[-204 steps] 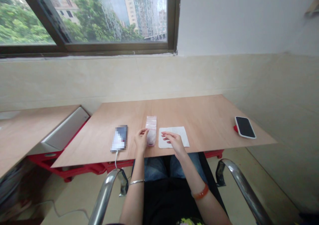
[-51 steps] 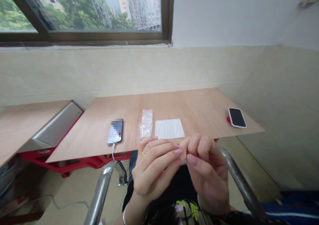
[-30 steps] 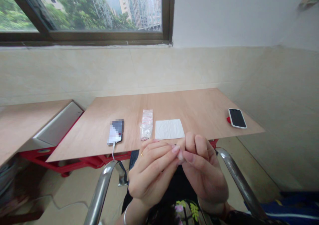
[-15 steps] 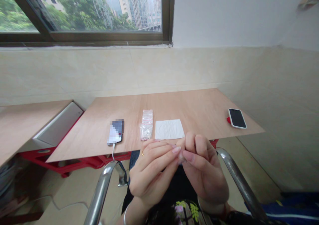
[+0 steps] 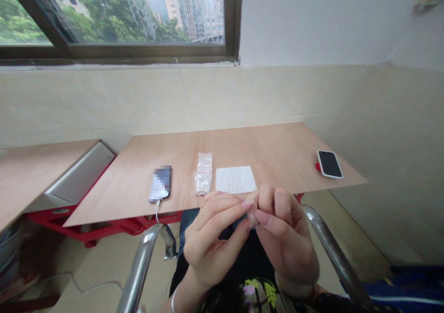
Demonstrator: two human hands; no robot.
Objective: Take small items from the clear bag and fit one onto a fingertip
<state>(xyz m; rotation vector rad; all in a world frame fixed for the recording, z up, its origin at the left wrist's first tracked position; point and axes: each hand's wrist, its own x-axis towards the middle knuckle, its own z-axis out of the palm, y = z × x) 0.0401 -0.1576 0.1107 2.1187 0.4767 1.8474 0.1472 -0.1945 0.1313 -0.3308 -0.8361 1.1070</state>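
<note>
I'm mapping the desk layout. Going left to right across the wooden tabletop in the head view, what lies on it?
Phone on a white cable → small clear plastic bag → white paper napkin → black phone in a white case, near the table's right edge.

One view, head-mounted: I look forward and down, hands (image 5: 249, 239) close at 6 o'clock, counter (image 5: 277, 151) farther toward 12 o'clock.

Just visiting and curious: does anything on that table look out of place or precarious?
Mostly tidy. The white-cased phone lies askew near the table's right edge, propped on something red. The other phone lies at the front edge, its cable hanging off.
</note>
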